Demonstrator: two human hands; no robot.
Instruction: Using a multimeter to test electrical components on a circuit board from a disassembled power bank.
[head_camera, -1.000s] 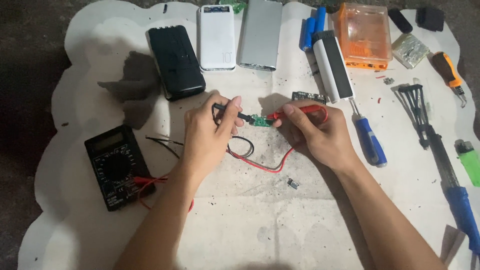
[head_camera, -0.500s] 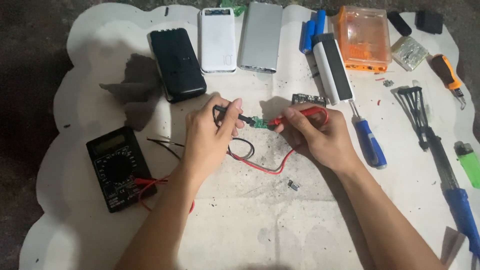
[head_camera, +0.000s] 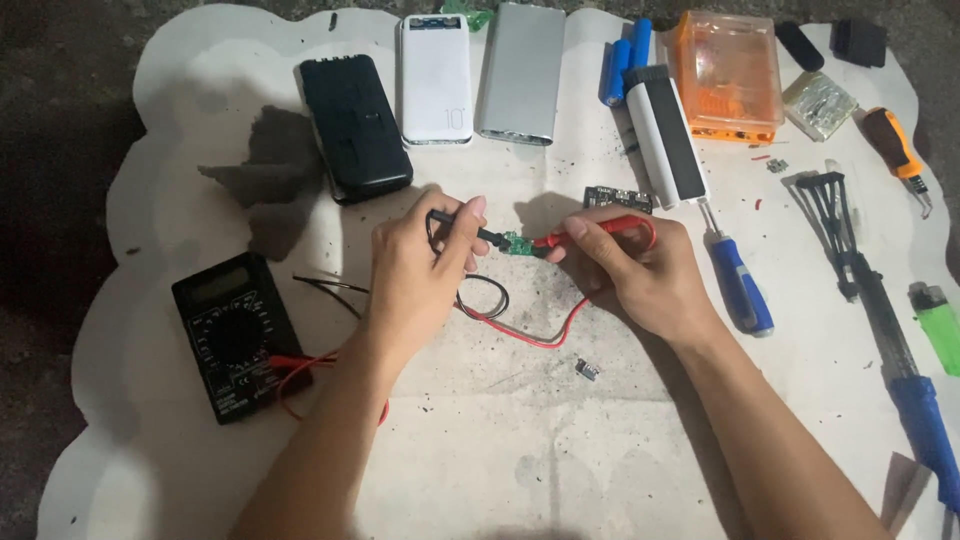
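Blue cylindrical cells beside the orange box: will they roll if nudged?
The blue cylindrical cells are round-bodied and lie on their sides, so probably yes. The white paper sheet looks flat, offering little stop. The white-and-black power bank alongside may block one direction.

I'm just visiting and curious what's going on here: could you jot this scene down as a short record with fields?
Left hand: holds black pointed test probe
Right hand: holds red pointed test probe
Between probe tips: small green circuit board
Meter: black handheld multimeter, left of the hands
Surface: white scalloped paper sheet
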